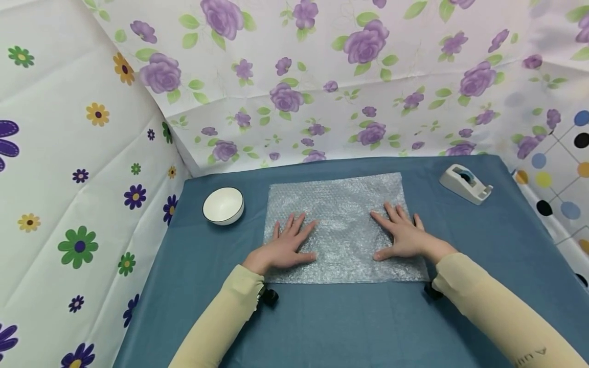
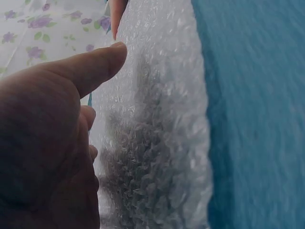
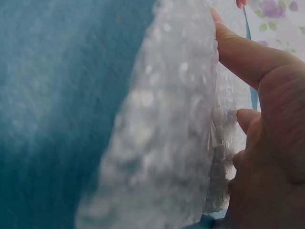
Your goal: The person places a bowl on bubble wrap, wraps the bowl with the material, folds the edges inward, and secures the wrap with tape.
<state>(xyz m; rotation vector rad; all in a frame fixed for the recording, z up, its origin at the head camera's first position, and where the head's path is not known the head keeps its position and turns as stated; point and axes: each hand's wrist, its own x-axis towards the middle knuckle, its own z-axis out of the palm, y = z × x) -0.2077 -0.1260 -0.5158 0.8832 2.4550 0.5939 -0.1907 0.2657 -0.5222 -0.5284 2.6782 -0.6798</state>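
A sheet of bubble wrap lies flat on the blue-covered table in the head view. On its left part rests my left hand, fingers spread and straight. My right hand lies on the right part, its fingers spread as well. In the left wrist view the bubble wrap runs beside the left hand, its thumb extended over the sheet. The right wrist view shows the near edge of the bubble wrap close up, with the right hand touching the sheet behind it.
A white bowl with a dark rim stands at the back left of the table. At the back right sits a white tape dispenser. Flower-patterned cloth hangs behind the table, and patterned cloth covers both sides.
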